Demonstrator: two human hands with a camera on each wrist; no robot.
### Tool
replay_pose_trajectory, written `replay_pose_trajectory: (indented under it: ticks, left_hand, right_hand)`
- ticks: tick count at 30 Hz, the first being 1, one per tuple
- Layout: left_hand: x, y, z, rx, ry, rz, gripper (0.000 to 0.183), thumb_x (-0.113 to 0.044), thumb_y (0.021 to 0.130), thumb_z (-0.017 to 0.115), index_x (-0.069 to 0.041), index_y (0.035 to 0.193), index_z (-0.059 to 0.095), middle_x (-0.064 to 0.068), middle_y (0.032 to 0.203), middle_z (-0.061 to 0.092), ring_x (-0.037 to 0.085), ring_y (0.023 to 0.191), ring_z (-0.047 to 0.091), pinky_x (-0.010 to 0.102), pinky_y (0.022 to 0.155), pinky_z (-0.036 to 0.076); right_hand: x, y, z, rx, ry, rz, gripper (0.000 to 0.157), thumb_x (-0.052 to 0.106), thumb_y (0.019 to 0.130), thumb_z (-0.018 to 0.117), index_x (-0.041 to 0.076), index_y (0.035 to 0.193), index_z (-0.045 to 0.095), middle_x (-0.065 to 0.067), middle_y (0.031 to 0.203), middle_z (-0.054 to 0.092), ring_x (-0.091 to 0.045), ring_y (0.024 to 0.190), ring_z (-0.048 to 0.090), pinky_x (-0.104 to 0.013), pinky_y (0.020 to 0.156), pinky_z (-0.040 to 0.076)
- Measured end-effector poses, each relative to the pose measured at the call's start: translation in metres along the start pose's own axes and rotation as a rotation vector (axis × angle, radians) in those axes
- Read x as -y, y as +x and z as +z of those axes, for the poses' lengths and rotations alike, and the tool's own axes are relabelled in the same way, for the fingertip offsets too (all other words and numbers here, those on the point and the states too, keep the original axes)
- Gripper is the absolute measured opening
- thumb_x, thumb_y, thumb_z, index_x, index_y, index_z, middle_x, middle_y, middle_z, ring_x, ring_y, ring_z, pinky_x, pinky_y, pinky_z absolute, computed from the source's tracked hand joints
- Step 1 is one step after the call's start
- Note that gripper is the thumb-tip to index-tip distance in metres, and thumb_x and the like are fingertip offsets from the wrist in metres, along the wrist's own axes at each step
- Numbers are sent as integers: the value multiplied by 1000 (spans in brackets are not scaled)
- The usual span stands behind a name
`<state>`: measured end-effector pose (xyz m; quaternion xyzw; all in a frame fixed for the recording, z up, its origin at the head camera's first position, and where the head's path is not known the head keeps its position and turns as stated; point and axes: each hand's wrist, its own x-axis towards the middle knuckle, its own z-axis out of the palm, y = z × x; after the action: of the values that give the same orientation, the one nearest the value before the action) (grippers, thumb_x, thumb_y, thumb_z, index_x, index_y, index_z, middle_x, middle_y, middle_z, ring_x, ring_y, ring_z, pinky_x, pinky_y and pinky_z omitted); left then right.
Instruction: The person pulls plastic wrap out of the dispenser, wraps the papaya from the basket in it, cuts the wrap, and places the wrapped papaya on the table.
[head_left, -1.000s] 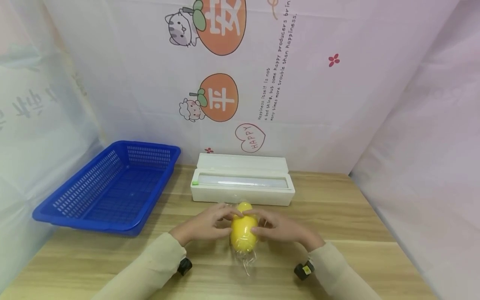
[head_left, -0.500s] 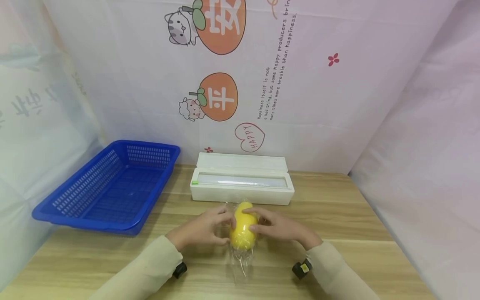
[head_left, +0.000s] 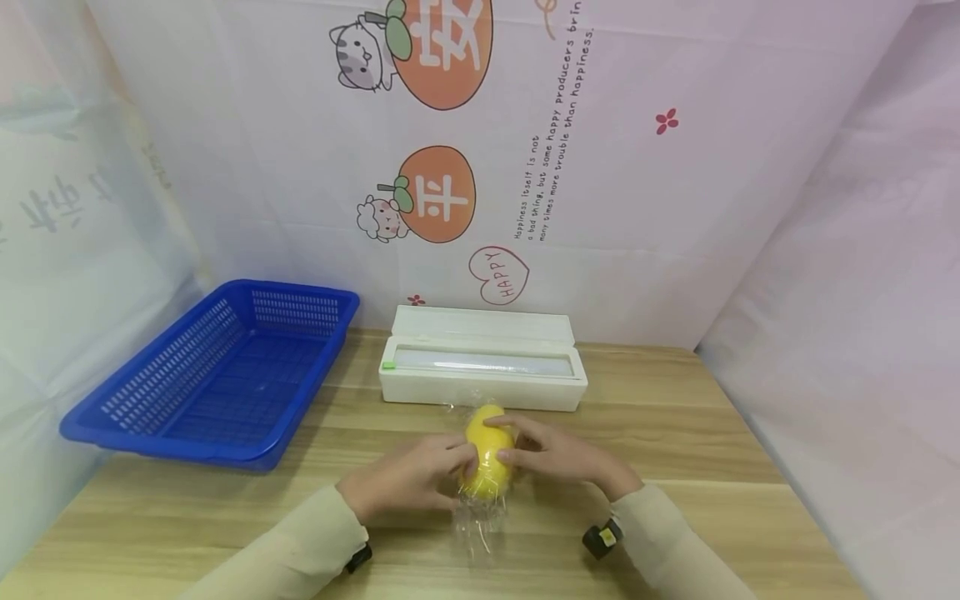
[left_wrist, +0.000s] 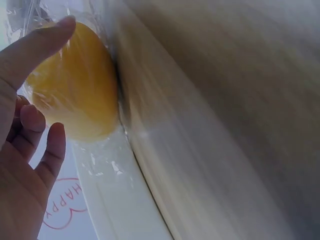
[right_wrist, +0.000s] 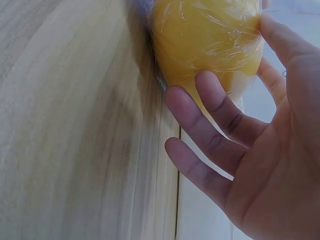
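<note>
A yellow, pear-shaped fruit [head_left: 487, 442] lies on the table, wrapped in clear cling film [head_left: 480, 527] whose loose end spreads towards me. My right hand [head_left: 558, 452] holds the fruit from the right, a finger over its narrower part and the thumb against its side. In the right wrist view, other fingers of the right hand [right_wrist: 270, 140] are spread beside it. My left hand [head_left: 416, 473] is at the left side, a fingertip pressing the film near the lower end. In the left wrist view, one nearly straight digit of the left hand [left_wrist: 30, 60] lies across the wrapped fruit [left_wrist: 82, 85].
Behind the fruit stands a long white box [head_left: 483, 392], lid raised, with a roll of film inside and a green slider at its left end. A blue slatted basket [head_left: 307, 408] sits at the left. Printed white sheets [head_left: 615, 200] enclose the wooden table [head_left: 645, 383].
My left hand has slid from the upper part of the fruit down its left side. The film's lower end is more spread out. My right hand stays almost where it was.
</note>
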<state>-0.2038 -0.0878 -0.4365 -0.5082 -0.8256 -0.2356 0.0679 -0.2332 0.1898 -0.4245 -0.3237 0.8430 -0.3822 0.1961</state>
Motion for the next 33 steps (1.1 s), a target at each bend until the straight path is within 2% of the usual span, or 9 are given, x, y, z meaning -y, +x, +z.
replay_pose_trajectory:
  ticks: [6, 10, 14, 18, 24, 26, 33]
  left_hand:
    - [-3, 6, 2, -21, 18, 80, 28, -27, 83, 83, -25, 93, 57, -13, 87, 53, -1, 78, 47, 8, 71, 40]
    - [-2, 8, 3, -38, -45, 102, 17, -22, 89, 77, -26, 93, 62, -14, 82, 51, -3, 74, 46, 8, 66, 40]
    - [-2, 8, 2, -37, -166, 72, 7, -17, 93, 71, -23, 94, 68, -16, 83, 54, -4, 74, 48, 10, 65, 45]
    - [-2, 10, 2, -38, -231, 30, 11, -12, 92, 70, -21, 96, 67, -17, 87, 59, -3, 78, 55, 12, 68, 50]
    - [-1, 17, 3, -74, -283, -4, 11, -8, 90, 69, -16, 92, 61, -14, 84, 59, 0, 74, 57, 13, 65, 51]
    - [0, 19, 2, -82, -286, 5, 10, -8, 91, 69, -15, 90, 62, -14, 84, 59, 1, 73, 56, 14, 65, 51]
    - [4, 20, 4, -107, -308, 14, 14, -5, 92, 67, -18, 92, 61, -9, 89, 60, 4, 82, 54, 21, 74, 52]
  right_hand:
    - [1, 0, 0, -3, -18, 8, 53, 41, 101, 59, 41, 150, 39, 1, 97, 66, -19, 89, 65, -37, 79, 54]
    - [1, -1, -1, -2, 0, 12, 52, 40, 101, 59, 41, 149, 40, 0, 97, 66, -21, 90, 64, -39, 79, 54]
    - [0, -1, -1, -1, 31, 17, 52, 39, 101, 59, 40, 149, 40, -1, 99, 65, -24, 90, 66, -41, 79, 56]
    - [-1, -2, -1, -9, 32, 24, 51, 41, 101, 59, 41, 149, 40, -1, 97, 65, -24, 89, 66, -42, 78, 56]
    - [-1, -3, -1, -23, 1, 34, 50, 43, 101, 58, 44, 148, 40, 1, 96, 65, -20, 89, 64, -39, 76, 53]
    - [-1, -3, -1, -22, 0, 33, 50, 43, 101, 58, 43, 148, 40, 2, 96, 65, -21, 90, 63, -39, 76, 53]
    - [-6, -2, -1, -15, 40, 33, 51, 42, 102, 57, 41, 150, 40, -1, 97, 65, -23, 89, 65, -41, 77, 55]
